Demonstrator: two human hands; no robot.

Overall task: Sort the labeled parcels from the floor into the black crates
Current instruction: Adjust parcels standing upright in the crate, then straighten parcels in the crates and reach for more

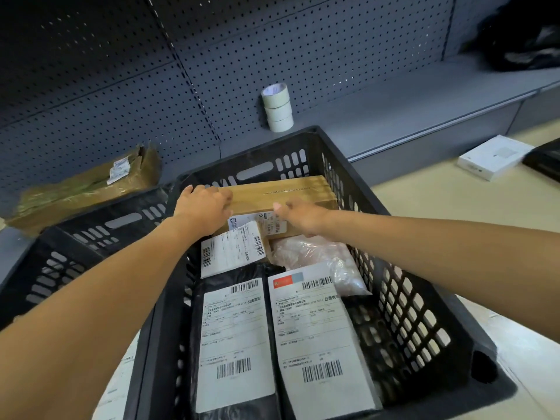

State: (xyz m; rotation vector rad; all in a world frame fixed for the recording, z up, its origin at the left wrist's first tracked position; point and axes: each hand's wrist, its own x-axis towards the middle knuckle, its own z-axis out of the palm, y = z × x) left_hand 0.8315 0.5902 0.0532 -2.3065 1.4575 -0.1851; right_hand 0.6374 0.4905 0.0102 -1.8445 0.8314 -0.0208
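Nearest, inside the black slotted plastic crate (pixel 424 304), two black plastic mailer parcels with large white barcode labels lie side by side, the left one (pixel 235 344) touching the right one (pixel 321 341). Just beyond them sit a smaller white-labelled parcel (pixel 231 251) on the left and a clear crinkled plastic bag (pixel 321 256) on the right. At the crate's far end lies a brown taped cardboard box (pixel 291 192). The left hand (pixel 203 204) clasps the box's left end, fingers curled over its edge. The right hand (pixel 300 215) rests on the box's near side; whether its grip is closed I cannot tell. A second black crate (pixel 91 237) stands to the left. Beyond it a tape-wrapped brown parcel (pixel 88 186) lies on the grey shelf (pixel 409 107), where three stacked white tape rolls (pixel 277 107) stand. Far right, a flat white box (pixel 494 157) lies on the floor.
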